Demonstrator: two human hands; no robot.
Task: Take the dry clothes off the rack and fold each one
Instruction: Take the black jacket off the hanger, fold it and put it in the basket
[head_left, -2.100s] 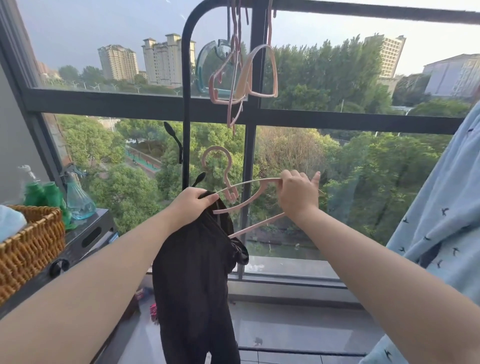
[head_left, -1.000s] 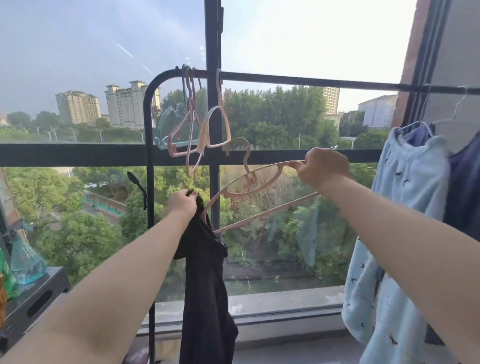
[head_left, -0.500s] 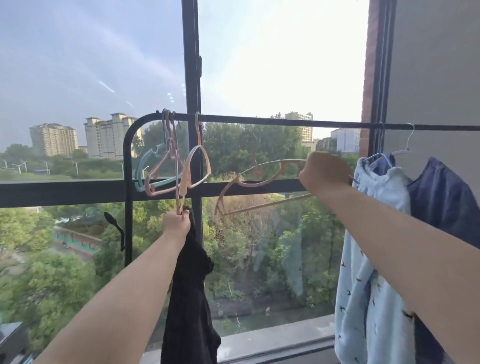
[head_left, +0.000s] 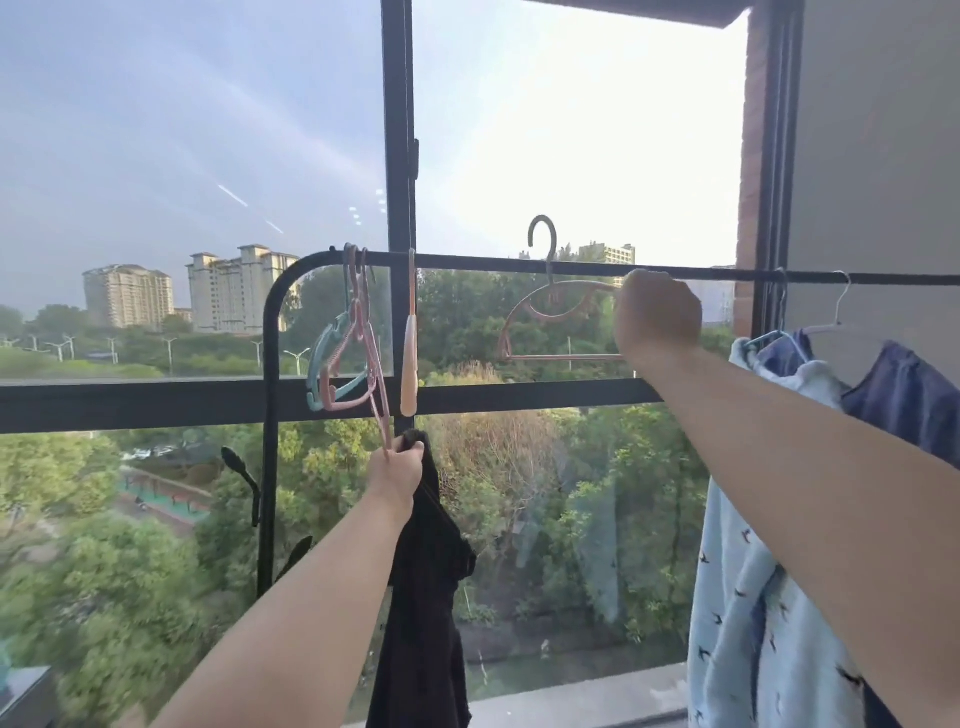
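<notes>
At rack rail (head_left: 467, 260), right hand (head_left: 657, 317) grips pink hanger (head_left: 561, 357) (hook above rail); left hand (head_left: 397, 475) clutches black garment (head_left: 426, 597).

Spare hangers (head_left: 353, 364) hang at the rail's (head_left: 467, 261) left end, a garment (head_left: 426, 597) in the left hand (head_left: 397, 470) below them. Rightward, the right hand (head_left: 657, 317) holds a single hanger (head_left: 550, 322); shirts (head_left: 743, 571) hang beyond.

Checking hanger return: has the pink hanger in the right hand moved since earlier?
Yes, upward: pink hanger was below the rack bar; its hook now reaches above it.
</notes>
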